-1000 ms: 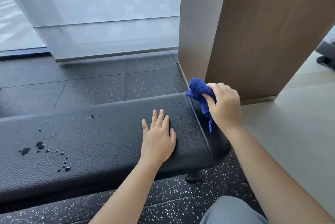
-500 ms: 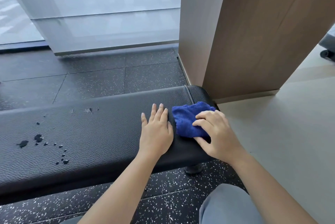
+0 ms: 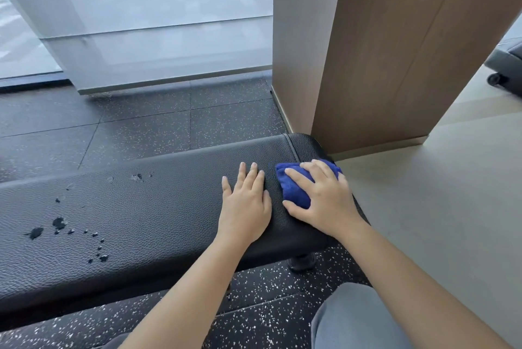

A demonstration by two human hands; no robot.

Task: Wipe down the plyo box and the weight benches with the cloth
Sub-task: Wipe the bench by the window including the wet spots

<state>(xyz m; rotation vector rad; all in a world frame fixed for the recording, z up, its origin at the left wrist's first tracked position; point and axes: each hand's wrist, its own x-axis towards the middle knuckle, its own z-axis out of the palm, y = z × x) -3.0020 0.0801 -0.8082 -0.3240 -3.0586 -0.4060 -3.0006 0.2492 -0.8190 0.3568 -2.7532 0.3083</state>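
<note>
A black padded weight bench [image 3: 147,213] runs across the view from the left edge to the right of centre. Its top is worn, with small torn spots [image 3: 59,223] on the left part. My left hand [image 3: 245,201] lies flat on the pad near the right end, fingers straight. Just to its right, my right hand [image 3: 322,199] presses a bunched blue cloth [image 3: 293,187] onto the bench top, fingers spread over it and thumb at its near side. Most of the cloth is under that hand.
A wood-panelled column [image 3: 389,52] stands right behind the bench's right end. Black speckled rubber flooring [image 3: 169,122] lies around the bench, pale floor [image 3: 437,207] to the right. A frosted glass wall [image 3: 158,23] is at the back. A dark wheeled object [image 3: 505,68] sits far right.
My right hand brought the cloth from the bench's end face up onto the top, then flattened over it and slid slightly right. The left hand stayed put.
</note>
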